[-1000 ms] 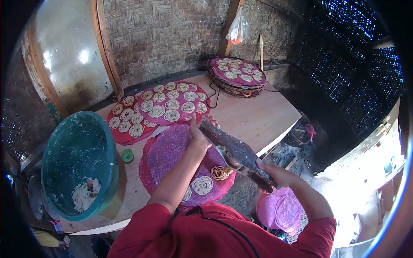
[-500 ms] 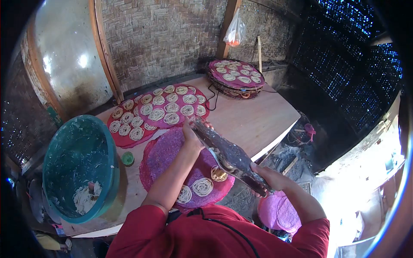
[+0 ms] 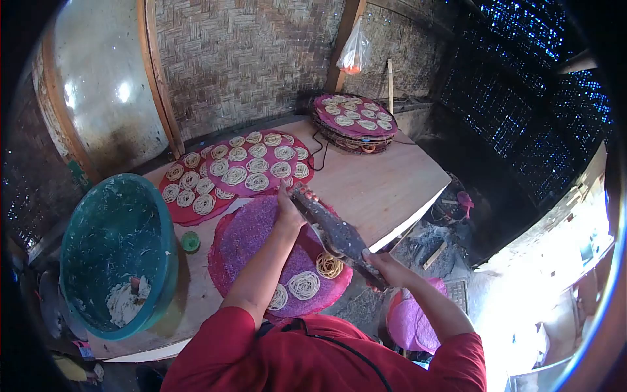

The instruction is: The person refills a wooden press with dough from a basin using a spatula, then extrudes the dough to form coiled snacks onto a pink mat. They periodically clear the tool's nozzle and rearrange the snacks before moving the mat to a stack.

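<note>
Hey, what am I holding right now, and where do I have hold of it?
A long dark tool, held toward its two ends: your left hand grips the far end, and your right hand the end nearer you.

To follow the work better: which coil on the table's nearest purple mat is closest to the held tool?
The rightmost coil there, just below the dark tool in the picture; it looks yellower than the two paler coils to its left.

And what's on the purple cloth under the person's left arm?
Three stringy coils sit on the purple cloth, near its edge: two pale, one yellower. The left arm and dark tool hide other parts; I can't see underneath.
</note>
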